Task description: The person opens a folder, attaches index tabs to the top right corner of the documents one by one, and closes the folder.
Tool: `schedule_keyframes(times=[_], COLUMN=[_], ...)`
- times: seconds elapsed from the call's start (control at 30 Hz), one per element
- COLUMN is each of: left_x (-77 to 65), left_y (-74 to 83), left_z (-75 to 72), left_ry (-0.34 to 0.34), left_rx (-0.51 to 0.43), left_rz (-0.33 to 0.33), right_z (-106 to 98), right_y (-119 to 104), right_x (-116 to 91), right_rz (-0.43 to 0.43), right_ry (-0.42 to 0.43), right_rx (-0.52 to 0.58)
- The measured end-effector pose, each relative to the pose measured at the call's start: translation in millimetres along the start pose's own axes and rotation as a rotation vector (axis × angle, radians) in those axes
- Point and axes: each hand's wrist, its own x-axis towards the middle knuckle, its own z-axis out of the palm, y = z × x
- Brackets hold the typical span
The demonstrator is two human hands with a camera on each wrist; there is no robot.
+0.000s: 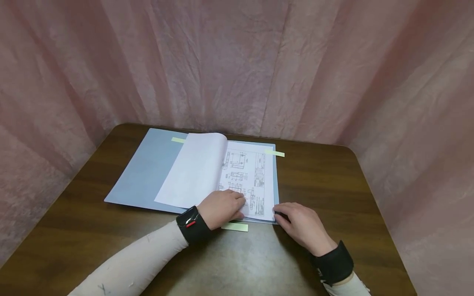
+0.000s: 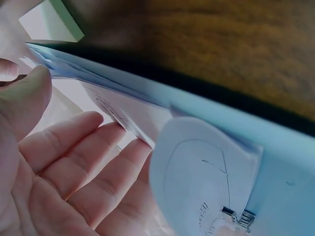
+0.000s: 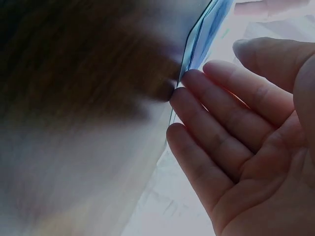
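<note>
A light blue folder (image 1: 133, 172) lies spread on the table, with a stack of papers on its right half. The top sheet (image 1: 196, 168) is folded over to the left, blank side up. Beneath it shows a page with technical drawings (image 1: 268, 193). My left hand (image 1: 222, 207) rests on the lower part of that page with its fingers extended. At the folder's lower right corner is my right hand (image 1: 301, 226), its fingertips touching the edge. In the right wrist view its fingers (image 3: 216, 118) are loosely extended, thumb apart from them.
Pale green strips lie at the folder's front edge (image 1: 237, 227), upper right corner (image 1: 275, 153) and upper left (image 1: 178, 140). A small dark clip (image 2: 238, 218) shows by the curled sheet in the left wrist view. The brown table (image 1: 318, 181) meets pink curtains (image 1: 237, 70) behind.
</note>
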Motion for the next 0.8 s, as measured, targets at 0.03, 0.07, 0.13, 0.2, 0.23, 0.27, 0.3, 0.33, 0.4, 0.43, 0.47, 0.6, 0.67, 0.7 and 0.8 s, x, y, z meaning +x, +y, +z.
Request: schedule_keyframes(times=[0.03, 0.07, 0.13, 0.2, 0.23, 0.27, 0.3, 0.33, 0.4, 0.43, 0.47, 0.6, 0.67, 0.7, 0.8], left_x=[-0.3, -0.6, -0.9, -0.5, -0.2, 0.1, 0.5, 1.1, 1.9, 2.2, 2.5, 2.9, 2.7, 2.6, 2.3], left_y=[-0.3, -0.4, -0.2, 0.7, 1.7, 2.8, 3.9, 5.1, 7.5, 8.3, 9.1, 10.7, 10.8, 10.7, 10.3], left_z=[0.5, 0.5, 0.8, 1.0, 0.4, -0.1, -0.4, -0.8, -2.2, -2.6, -2.8, -2.8, -2.1, -1.6, 0.1], left_ry=[0.003, 0.004, 0.007, 0.011, 0.013, 0.014, 0.016, 0.017, 0.02, 0.023, 0.026, 0.055, 0.073, 0.081, 0.099], left_rx=[-0.004, -0.005, -0.008, -0.007, 0.0, 0.013, 0.028, 0.047, 0.087, 0.104, 0.115, 0.119, 0.111, 0.107, 0.076], left_rz=[0.0, -0.002, -0.005, -0.001, 0.004, 0.01, 0.019, 0.027, 0.04, 0.043, 0.042, 0.032, 0.029, 0.027, 0.014], right_z=[0.4, 0.7, 1.2, 1.7, 2.0, 2.3, 2.5, 2.8, 3.5, 3.9, 4.2, 5.6, 6.0, 6.2, 6.7], right_y=[0.0, 0.0, -0.2, -0.3, -0.2, -0.1, 0.0, 0.1, 0.4, 0.6, 0.8, 1.1, 1.2, 1.2, 1.3], right_x=[0.2, 0.3, 0.4, 0.6, 0.8, 0.8, 0.8, 0.9, 0.9, 0.9, 0.8, 0.7, 0.5, 0.5, 0.2], right_rz=[0.003, 0.007, 0.013, 0.022, 0.027, 0.032, 0.038, 0.044, 0.054, 0.058, 0.061, 0.066, 0.068, 0.069, 0.072], right_ry=[-0.001, -0.002, 0.0, 0.006, 0.01, 0.015, 0.021, 0.027, 0.037, 0.042, 0.045, 0.056, 0.061, 0.064, 0.07], right_rx=[0.004, 0.007, 0.01, 0.013, 0.014, 0.014, 0.015, 0.015, 0.018, 0.02, 0.021, 0.028, 0.027, 0.028, 0.028])
